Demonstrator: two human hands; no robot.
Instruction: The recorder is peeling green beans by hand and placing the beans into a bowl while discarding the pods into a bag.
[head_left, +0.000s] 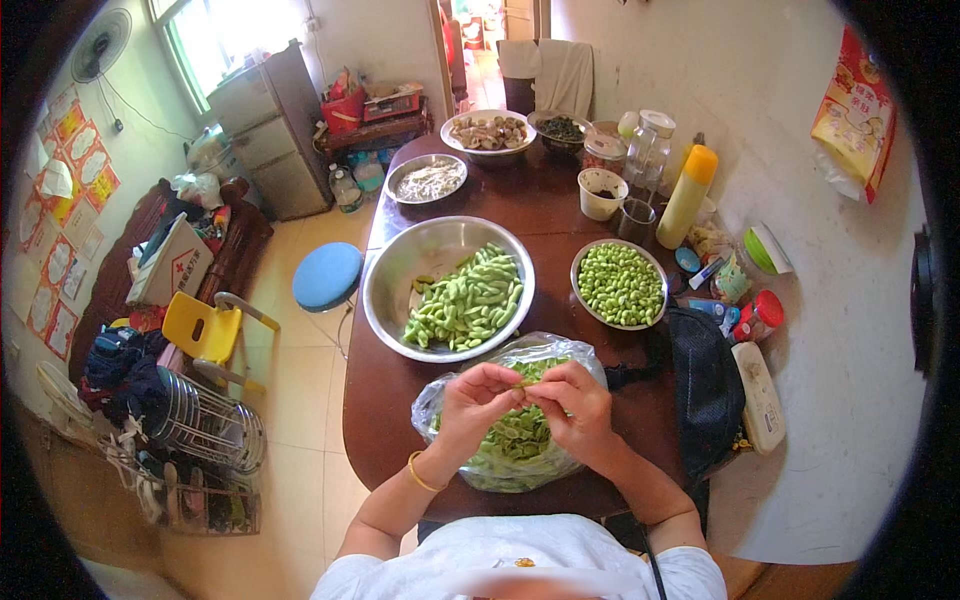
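Observation:
Both of my hands meet above a clear plastic bag (536, 474) that holds a heap of green bean pods or hulls (517, 435). Between the fingertips of my left hand (480, 401) and my right hand (574, 405) is a small green bean pod (523, 384), partly hidden by the fingers. Beyond the bag, to the left, a wide steel basin (386, 300) holds a pile of whole green soybean pods (469, 304). To the right stands a smaller metal bowl (583, 306) full of shelled green beans (621, 283).
A dark bag (705, 382) and a white case (759, 397) lie along the right wall. At the table's far end are food bowls (426, 180), a white tub (601, 196), a glass jar (651, 150) and a yellow spray can (686, 199). A blue stool (327, 276) stands left.

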